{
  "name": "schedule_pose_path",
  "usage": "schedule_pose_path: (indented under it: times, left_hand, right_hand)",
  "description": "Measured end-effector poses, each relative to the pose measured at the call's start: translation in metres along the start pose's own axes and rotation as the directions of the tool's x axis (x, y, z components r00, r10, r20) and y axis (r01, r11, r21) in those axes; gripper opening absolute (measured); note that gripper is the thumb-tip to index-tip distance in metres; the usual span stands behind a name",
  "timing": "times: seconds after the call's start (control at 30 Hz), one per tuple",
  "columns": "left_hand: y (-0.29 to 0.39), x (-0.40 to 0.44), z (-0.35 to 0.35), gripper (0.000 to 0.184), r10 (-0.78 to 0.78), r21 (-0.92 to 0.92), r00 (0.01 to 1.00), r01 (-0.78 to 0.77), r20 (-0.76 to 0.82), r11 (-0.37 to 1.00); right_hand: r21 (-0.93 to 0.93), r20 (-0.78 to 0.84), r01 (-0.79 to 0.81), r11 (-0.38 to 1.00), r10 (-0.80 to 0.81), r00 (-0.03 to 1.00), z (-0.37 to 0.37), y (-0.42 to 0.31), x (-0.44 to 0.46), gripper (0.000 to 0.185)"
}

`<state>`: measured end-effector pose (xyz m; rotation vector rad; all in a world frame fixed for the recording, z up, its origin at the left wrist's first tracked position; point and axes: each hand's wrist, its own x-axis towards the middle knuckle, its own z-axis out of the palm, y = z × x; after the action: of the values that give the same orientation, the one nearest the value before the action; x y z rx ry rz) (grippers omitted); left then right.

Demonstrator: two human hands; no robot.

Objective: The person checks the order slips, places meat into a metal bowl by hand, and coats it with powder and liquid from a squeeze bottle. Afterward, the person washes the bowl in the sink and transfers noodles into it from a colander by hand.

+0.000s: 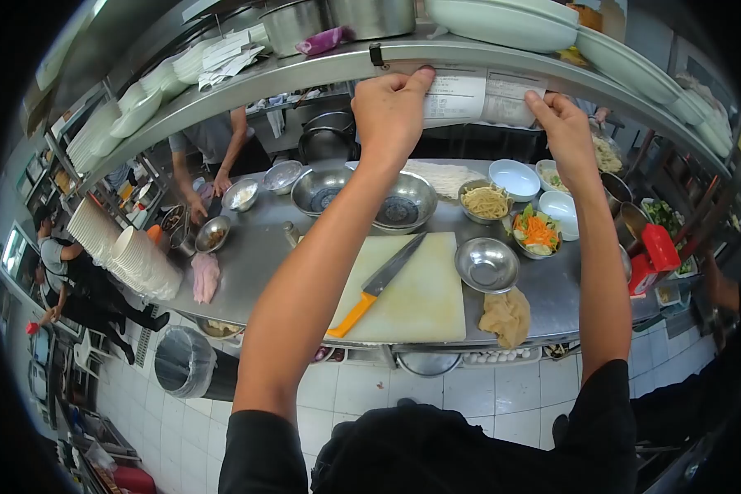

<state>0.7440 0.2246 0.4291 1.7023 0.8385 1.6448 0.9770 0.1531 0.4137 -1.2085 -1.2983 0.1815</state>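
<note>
Both my arms are raised to the front edge of the metal shelf [305, 72]. My left hand [389, 111] pinches the left side of a printed order ticket [457, 95] at the shelf edge. Farther right, my right hand [564, 128] has thumb and fingers closed on the edge of a second printed ticket [510, 100]. The print is too small to read. Below my arms, a knife [379, 284] with an orange handle lies diagonally on a pale cutting board [424, 309]. Nothing touches the knife.
Right of the board are a steel bowl [487, 265], a tan cloth [506, 317], noodles [486, 202] and a vegetable bowl [537, 232]. Large steel bowls [399, 202] stand behind. Stacked cups [132, 251] sit left, above a lined bin [185, 362]. Another person's hands [198, 206] work across the counter.
</note>
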Motion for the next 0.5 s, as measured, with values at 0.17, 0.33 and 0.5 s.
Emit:
schedule_pose_path:
  times: [0.17, 0.33, 0.5]
  left_hand:
    - [0.004, -0.001, -0.001, 0.036, -0.029, 0.025, 1.000, 0.029, -0.008, 0.999]
    - [0.006, -0.002, -0.002, 0.036, -0.031, 0.034, 0.999, 0.031, -0.013, 0.999]
    - [0.004, 0.000, -0.001, 0.036, -0.033, 0.012, 0.999, 0.033, -0.018, 0.999]
  right_hand:
    - [0.182, 0.043, -0.090, 0.979, 0.083, 0.996, 0.005, 0.005, 0.004, 0.027]
    - [0.222, 0.044, -0.107, 0.969, 0.100, 0.994, 0.008, -0.002, 0.001, 0.028]
    - [0.254, 0.053, -0.120, 0.960, 0.110, 0.993, 0.007, -0.005, 0.000, 0.029]
